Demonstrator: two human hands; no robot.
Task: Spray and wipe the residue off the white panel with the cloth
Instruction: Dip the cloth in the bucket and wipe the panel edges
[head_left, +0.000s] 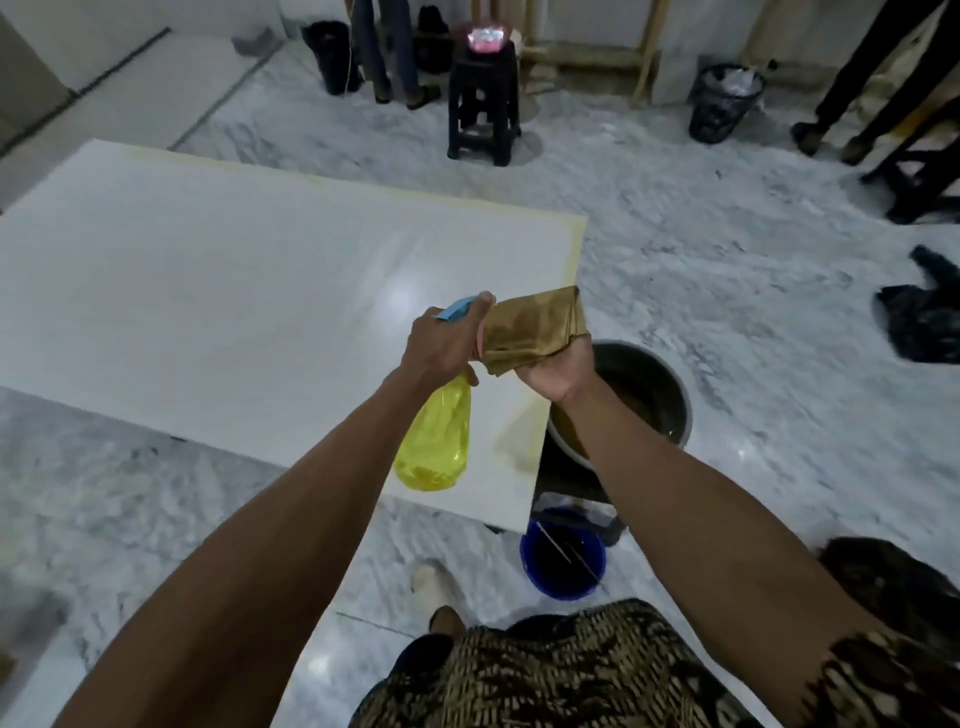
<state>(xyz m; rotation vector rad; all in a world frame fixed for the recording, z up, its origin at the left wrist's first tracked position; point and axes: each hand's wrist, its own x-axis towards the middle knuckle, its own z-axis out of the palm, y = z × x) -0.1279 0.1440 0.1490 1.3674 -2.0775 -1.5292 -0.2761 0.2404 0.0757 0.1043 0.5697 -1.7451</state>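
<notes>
The white panel (218, 306) lies flat, raised above the marble floor, with yellowish residue along its far and right edges. My left hand (441, 343) grips a yellow spray bottle (434, 441) by its blue head, with the nozzle pointing away from me over the panel. My right hand (558, 371) holds a folded brown cloth (535, 330) right beside the sprayer head, above the panel's right edge. Both hands hover over the panel's near right part.
A grey basin (670, 395) of brownish water stands just right of the panel, and a blue bucket (563, 564) sits below its near corner. A black stool (483, 104), a waste basket (724, 101) and people's legs stand farther back. Dark cloth (924, 322) lies on the floor at right.
</notes>
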